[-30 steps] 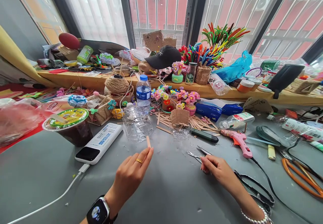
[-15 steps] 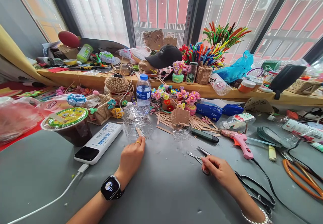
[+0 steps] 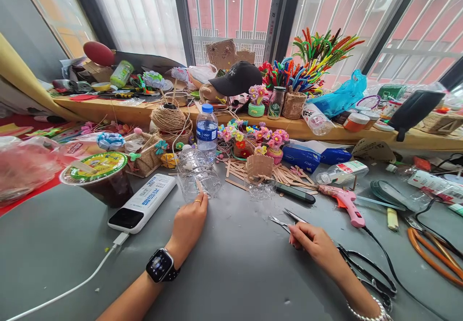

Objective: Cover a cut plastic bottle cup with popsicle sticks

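My left hand, with a watch at the wrist, is pinched closed on a short wooden craft stick. The stick's far end lies over a clear cut plastic bottle resting on its side; whether it touches the plastic I cannot tell. Well to the right, my right hand rests low over the table, closed on a small pair of scissors. Their blades are spread and point away to the left; my fingers hide the handles. Between the hands and farther back stands a clear plastic piece with a craft-stick fence.
A power bank and a lidded drink cup are left of my left hand. A pink glue gun, a dark green-handled cutter and black-handled scissors lie right. Behind are loose sticks and a water bottle.
The view has shifted very slightly. Both hands keep their places and grips, and the stick and scissors show no clear movement.
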